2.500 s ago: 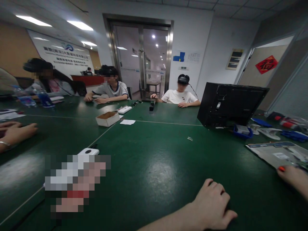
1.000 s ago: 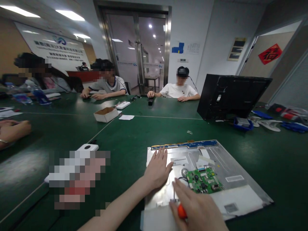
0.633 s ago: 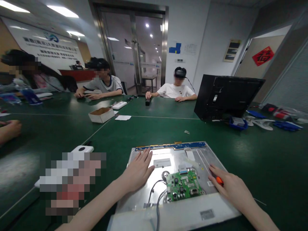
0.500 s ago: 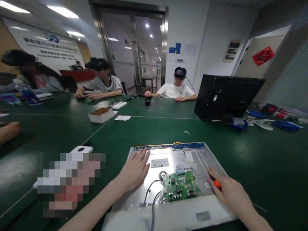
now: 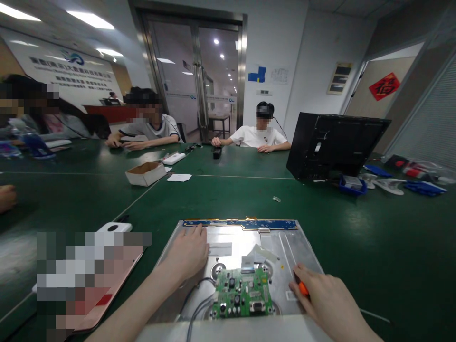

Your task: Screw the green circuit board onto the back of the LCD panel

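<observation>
— Glass doors (image 5: 219,104) stand at twelve o'clock, beyond our green table (image 5: 242,199). What's in front of you?

— A silvery metal panel (image 5: 302,247), lying flat right by me at six o'clock. A black monitor casing (image 5: 342,142) stands at one, and an open white box (image 5: 146,178) sits near eleven.

— And your hands?

— Take the panel as the dial. My left hand (image 5: 188,251) is at ten o'clock, palm down, fingers stretched, gripping nothing; its fingertips reach the lower edge of the blue strip (image 5: 270,224) along twelve. My right hand (image 5: 326,292) is at about four, fingers curled in, with an orange piece (image 5: 303,288) between them and the thumb. Most of that is hidden, so I can't tell what it is.

— How would you handle the panel well?

— I'd spread any pressure over bare metal and spare the blue strip, which looks delicate. The green board (image 5: 242,280) sits just towards six from the middle; I'd rest no palm on it. The flat ribbon (image 5: 247,263) at its top looks easy to crease.

— What about the thin cables (image 5: 194,308)?

— They run out towards seven. I'd leave them slack, so nothing tugs the board, and I'd lift the orange piece clear rather than drag it, in case it scratches.
</observation>
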{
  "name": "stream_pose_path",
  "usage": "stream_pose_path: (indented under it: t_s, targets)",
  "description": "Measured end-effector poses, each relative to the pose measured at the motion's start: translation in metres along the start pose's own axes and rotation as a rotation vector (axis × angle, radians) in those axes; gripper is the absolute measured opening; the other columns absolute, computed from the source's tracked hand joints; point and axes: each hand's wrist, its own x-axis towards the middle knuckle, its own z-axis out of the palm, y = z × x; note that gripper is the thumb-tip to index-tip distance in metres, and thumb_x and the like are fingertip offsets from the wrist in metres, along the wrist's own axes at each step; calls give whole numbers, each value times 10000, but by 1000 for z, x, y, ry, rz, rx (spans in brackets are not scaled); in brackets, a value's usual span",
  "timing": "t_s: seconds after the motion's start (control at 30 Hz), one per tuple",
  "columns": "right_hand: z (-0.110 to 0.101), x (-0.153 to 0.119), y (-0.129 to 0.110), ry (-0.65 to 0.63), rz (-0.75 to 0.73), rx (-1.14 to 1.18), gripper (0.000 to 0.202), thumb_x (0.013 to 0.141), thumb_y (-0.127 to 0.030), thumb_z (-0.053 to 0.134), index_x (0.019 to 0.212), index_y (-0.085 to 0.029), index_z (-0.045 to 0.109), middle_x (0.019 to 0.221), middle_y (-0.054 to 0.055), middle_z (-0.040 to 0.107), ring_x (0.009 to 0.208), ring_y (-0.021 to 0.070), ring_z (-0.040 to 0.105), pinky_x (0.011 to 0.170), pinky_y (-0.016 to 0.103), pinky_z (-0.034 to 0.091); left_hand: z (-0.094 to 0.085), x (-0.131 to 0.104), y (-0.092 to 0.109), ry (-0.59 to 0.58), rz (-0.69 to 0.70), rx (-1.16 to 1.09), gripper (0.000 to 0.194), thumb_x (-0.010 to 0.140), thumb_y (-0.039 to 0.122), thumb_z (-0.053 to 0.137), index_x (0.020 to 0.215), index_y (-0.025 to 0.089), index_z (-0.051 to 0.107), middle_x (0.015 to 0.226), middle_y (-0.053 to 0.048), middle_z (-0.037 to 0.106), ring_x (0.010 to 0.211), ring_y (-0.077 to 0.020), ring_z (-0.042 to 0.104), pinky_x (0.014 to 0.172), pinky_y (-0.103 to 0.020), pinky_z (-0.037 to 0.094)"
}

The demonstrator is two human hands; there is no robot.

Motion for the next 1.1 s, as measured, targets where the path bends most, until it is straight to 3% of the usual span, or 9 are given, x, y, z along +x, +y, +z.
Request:
stream_pose_path:
  t_s: [0.07,0.17,0.27,0.43,0.67,0.83,0.93,1.1]
  targets:
    - [-12,13,2,-25,14,10,257,923,-262,461,951,-184,704,859,125,751,741,288,712,642,387,533,-4,3,-3,2,12,-23,357,912,225,435,1045,14,691,1100,-264,658,1067,-387,617,940,-510,429]
    - [-25,36,6,-16,-28,95,264,902,-255,515,1088,-170,681,1002,159,735,895,340,693,741,449,507,-5,9,-10,7,55,-150,258,909,224,456,941,110,685,1027,-181,662,961,-318,638,859,-428,457]
    - [-29,57,8,-35,-108,172,350,851,-259,613,1190,-174,636,1111,136,708,1028,310,651,835,415,479,0,12,-15,0,173,-403,229,933,247,440,956,164,652,991,-107,660,879,-246,630,773,-340,458]
    - [-26,77,10,-118,-281,295,93,846,-175,592,850,-186,684,872,41,714,825,193,648,745,291,458,5,9,-17,-55,285,-674,207,897,279,518,1008,182,663,895,-49,665,776,-196,591,704,-286,434]
    - [-29,74,6,-119,-343,391,132,878,-180,560,806,-175,671,810,35,692,763,183,623,733,304,452,1,5,-19,-132,351,-769,153,813,190,573,903,189,696,898,-30,683,780,-173,586,709,-265,436]
    - [-31,63,1,-147,-366,456,149,897,-184,564,939,-190,707,892,28,722,820,180,652,809,321,470,3,6,-20,-162,352,-758,141,810,208,585,866,203,714,921,-29,683,821,-181,599,736,-274,446]
    - [-32,59,1,-192,-396,502,165,889,-197,589,993,-205,718,941,22,734,864,184,663,869,346,467,7,7,-19,-156,351,-746,153,822,194,561,828,202,714,878,-25,685,803,-176,599,724,-265,448]
    - [-30,55,-3,-246,-434,512,142,868,-165,601,928,-200,725,923,9,728,868,168,656,878,317,467,12,9,-19,-77,294,-697,153,838,191,548,815,182,699,816,-31,686,749,-173,597,697,-259,434]
